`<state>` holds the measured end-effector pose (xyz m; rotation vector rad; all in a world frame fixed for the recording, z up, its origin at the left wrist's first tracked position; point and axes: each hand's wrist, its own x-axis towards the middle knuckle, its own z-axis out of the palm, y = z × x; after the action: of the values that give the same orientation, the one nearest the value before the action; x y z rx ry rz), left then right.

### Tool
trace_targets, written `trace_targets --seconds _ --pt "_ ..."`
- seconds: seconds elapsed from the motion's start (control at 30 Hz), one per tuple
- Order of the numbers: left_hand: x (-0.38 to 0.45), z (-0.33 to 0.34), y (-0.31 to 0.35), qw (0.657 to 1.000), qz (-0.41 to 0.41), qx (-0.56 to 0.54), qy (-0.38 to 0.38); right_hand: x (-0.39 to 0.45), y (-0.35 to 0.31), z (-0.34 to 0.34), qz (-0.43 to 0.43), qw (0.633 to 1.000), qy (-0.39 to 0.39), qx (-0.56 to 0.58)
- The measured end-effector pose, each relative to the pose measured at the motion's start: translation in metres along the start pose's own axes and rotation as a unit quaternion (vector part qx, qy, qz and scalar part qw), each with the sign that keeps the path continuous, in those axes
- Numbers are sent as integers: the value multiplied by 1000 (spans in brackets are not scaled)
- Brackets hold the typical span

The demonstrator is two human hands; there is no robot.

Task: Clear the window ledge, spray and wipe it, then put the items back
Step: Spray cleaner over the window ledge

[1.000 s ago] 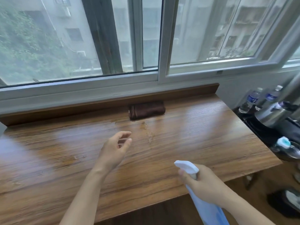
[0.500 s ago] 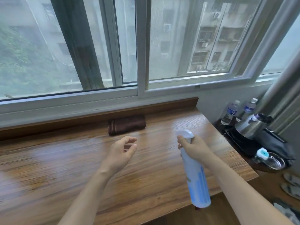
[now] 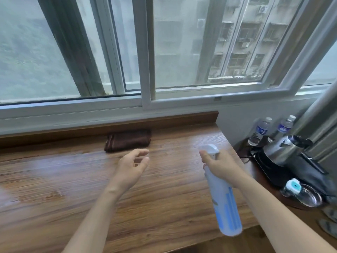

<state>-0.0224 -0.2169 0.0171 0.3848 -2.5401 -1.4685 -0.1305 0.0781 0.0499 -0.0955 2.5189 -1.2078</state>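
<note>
The wooden window ledge (image 3: 54, 179) runs wide below the window. A folded dark brown cloth (image 3: 127, 140) lies at its back edge by the raised wooden strip. My right hand (image 3: 218, 164) grips the neck of a white and blue spray bottle (image 3: 224, 203), held above the ledge's right part with its nozzle turned toward the window. My left hand (image 3: 132, 166) hovers empty over the middle of the ledge, a short way in front of the cloth, its fingers loosely curved.
To the right of the ledge a lower dark surface holds two water bottles (image 3: 259, 130), a steel kettle (image 3: 284, 149) on a black base and a small metal dish (image 3: 308, 195). The window frame (image 3: 145, 105) rises right behind the ledge.
My right hand has lifted the spray bottle from below the front edge up over the ledge's right side. My view has turned right. The left hand has stayed where it was.
</note>
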Motion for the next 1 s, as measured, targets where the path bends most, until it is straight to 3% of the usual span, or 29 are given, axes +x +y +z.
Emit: trace_targets --seconds 0.23,0.6,0.77,0.9,1.0 --pt "1 31 14 1000 1 5 -25 -62 52 -8 -17 1000 -14 -12" --pt "-11 49 19 995 20 15 -98 -137 71 31 -16 998 -36 -38" --pt "-13 55 23 995 29 15 -93 -117 72 8 1 1000 21 -6" --pt "-12 64 29 996 31 11 -86 -67 58 -35 -3 994 103 22" --pt "-10 72 34 997 36 7 -73 -21 46 -62 1 993 118 8"
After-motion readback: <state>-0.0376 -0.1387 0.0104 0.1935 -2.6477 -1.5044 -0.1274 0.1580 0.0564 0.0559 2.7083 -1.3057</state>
